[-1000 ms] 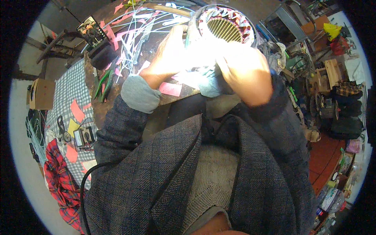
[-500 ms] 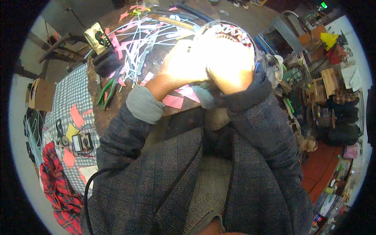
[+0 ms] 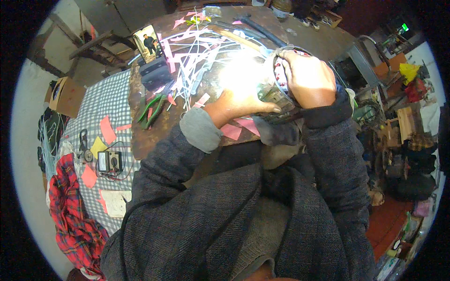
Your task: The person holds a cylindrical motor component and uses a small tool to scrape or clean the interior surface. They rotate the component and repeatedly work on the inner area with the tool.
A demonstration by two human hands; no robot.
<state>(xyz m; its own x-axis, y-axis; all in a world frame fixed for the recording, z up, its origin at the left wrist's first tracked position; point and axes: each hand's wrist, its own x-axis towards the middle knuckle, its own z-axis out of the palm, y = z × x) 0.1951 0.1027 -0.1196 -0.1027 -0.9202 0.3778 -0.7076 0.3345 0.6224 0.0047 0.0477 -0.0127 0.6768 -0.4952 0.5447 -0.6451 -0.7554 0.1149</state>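
Observation:
A round, metal-cased motor stator lies on its side on the workbench, its open end turned to the right. Red and white bits show inside the rim, among what look like windings. My left hand holds the casing from the left, thumb stretched along its near side; strong glare hides its fingers. Over the open end, my right hand curls its fingers on the rim and partly inside; the fingertips are hidden. A grey cloth lies under the stator at the bench's near edge.
Thin white tubing strips and pink paper pieces litter the bench. Green-handled pliers lie left, below a propped phone. A hammer rests at the back. A meter sits on the checked cloth.
The view has shifted, so the scene sits further right. My hands have moved apart: the right has gone rightward over the open end, and more of the stator's casing shows.

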